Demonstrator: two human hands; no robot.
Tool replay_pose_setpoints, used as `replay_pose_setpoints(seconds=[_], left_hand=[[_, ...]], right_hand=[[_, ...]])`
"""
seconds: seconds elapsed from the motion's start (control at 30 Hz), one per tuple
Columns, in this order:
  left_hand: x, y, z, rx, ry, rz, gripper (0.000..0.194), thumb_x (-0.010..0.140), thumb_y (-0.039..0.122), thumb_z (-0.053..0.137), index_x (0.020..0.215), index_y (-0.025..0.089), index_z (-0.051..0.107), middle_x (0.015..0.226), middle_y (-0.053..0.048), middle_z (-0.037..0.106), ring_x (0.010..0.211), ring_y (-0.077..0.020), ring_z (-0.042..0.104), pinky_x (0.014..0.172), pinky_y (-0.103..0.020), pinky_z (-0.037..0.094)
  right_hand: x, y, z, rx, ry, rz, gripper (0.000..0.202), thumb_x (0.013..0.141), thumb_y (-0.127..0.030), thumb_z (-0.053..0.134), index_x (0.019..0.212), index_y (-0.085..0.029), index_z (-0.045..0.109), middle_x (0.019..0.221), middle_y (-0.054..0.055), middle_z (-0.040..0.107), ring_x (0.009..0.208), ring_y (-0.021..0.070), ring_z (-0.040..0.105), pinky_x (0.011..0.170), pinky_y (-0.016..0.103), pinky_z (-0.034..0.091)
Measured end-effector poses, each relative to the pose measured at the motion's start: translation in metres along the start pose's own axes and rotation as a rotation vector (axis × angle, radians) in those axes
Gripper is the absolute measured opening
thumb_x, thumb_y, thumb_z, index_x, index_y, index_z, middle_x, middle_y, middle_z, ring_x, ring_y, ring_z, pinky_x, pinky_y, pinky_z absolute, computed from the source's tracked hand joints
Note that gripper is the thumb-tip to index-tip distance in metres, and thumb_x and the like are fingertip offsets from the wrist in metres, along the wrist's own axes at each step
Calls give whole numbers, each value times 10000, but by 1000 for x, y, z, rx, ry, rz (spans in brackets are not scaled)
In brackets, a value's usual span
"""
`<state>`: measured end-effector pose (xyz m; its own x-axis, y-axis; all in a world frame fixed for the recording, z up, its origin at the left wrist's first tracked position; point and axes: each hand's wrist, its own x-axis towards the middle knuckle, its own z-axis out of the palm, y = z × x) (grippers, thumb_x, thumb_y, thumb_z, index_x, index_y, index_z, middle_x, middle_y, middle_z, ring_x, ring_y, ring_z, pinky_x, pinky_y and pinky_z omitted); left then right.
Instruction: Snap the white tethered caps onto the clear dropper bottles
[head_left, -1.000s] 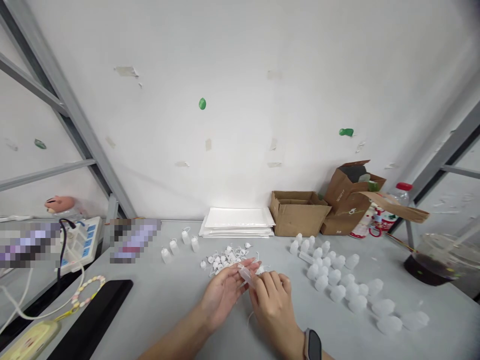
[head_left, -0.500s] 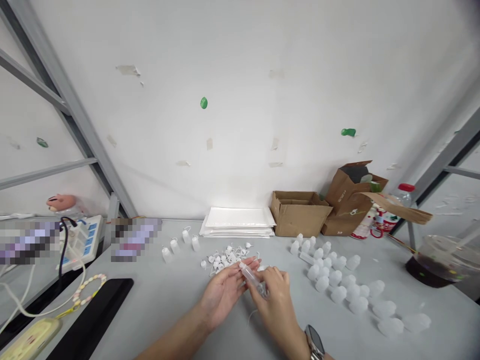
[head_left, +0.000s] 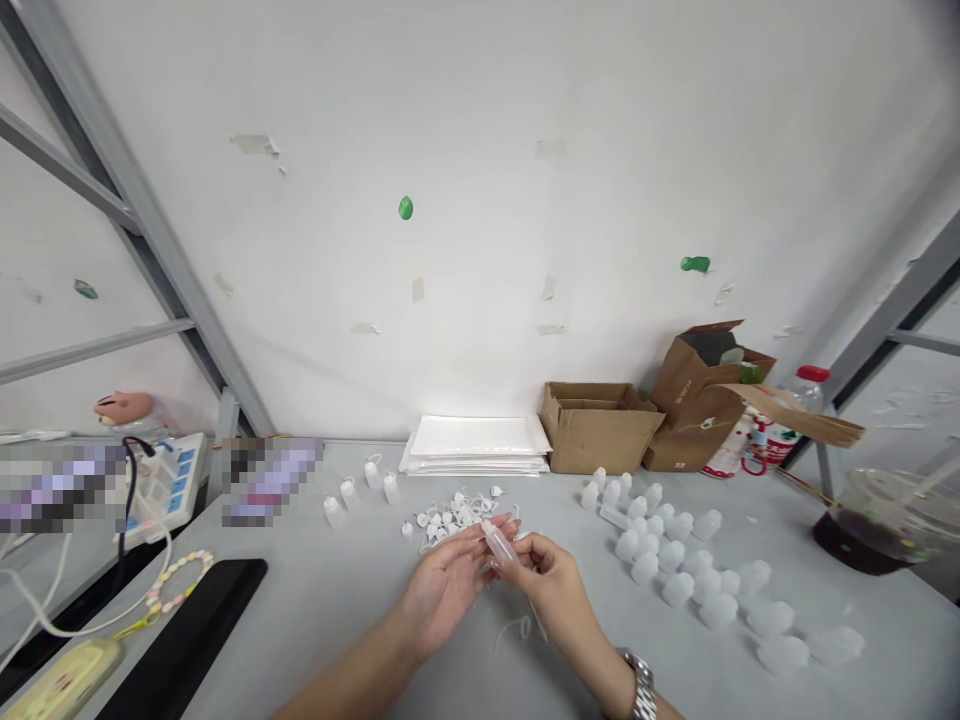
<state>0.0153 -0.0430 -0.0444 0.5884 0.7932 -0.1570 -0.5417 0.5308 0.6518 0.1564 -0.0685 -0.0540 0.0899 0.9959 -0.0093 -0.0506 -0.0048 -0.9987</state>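
A small translucent plastic bottle (head_left: 498,541) rests tilted across the fingers of my left hand (head_left: 444,592), which is turned palm up and curled against it. The thumb and forefinger of my right hand (head_left: 551,580) pinch the bottle's lower end. Below the right fingers hangs a thin white strap with a ring (head_left: 523,627); its upper end is hidden by the hand. Just beyond my hands lies a pile of small white caps with straps (head_left: 451,516). Several capped bottles (head_left: 349,491) stand upright to the left.
Many uncapped translucent bottles (head_left: 679,588) spread over the right side. White envelopes (head_left: 480,436), a cardboard box (head_left: 600,437) and a paper bag (head_left: 697,410) line the wall. A drink cup (head_left: 862,535) is far right; a black pad (head_left: 187,635) and power strip (head_left: 169,490) are left.
The bottle has become more upright, and my right hand has shifted slightly right along its lower end. The strap and ring below my right hand now show more.
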Motion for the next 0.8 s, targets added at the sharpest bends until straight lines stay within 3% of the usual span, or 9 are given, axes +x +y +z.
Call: replay_pose_setpoints(seconds=[0.2,0.4,0.67,0.8], left_hand=[[0,1,0,17,2,8,306,755,174,523,1030,127,649,1150,-117,615,1229,-269,395,1017,-396,248],[0,0,1,7,-15,44,281,775,181,557,1036,123,641,1163,-119,595,1208,-261,406,968,-364,308],[-2,0,8,4,-51,77,198,811,156,532,960,127,660,960,-87,633,882,-182,553,822,-316,385],[-3,1,11,30,-42,100,196,768,196,617,955,152,657,928,-71,645,863,-169,562,840,-308,373]], right_hand=[[2,-9,-4,97,-68,69,350,552,-493,744,574,-162,634,545,8,598,538,130,482,554,256,352],[0,-18,-8,67,-130,40,372,628,-522,681,573,-158,634,536,0,575,502,101,390,513,239,293],[0,-16,-11,266,-306,121,363,691,-484,651,578,-139,638,536,-7,514,485,80,303,498,228,234],[0,-15,-9,421,-372,175,331,663,-456,691,611,-131,660,557,4,529,485,75,319,499,222,251]])
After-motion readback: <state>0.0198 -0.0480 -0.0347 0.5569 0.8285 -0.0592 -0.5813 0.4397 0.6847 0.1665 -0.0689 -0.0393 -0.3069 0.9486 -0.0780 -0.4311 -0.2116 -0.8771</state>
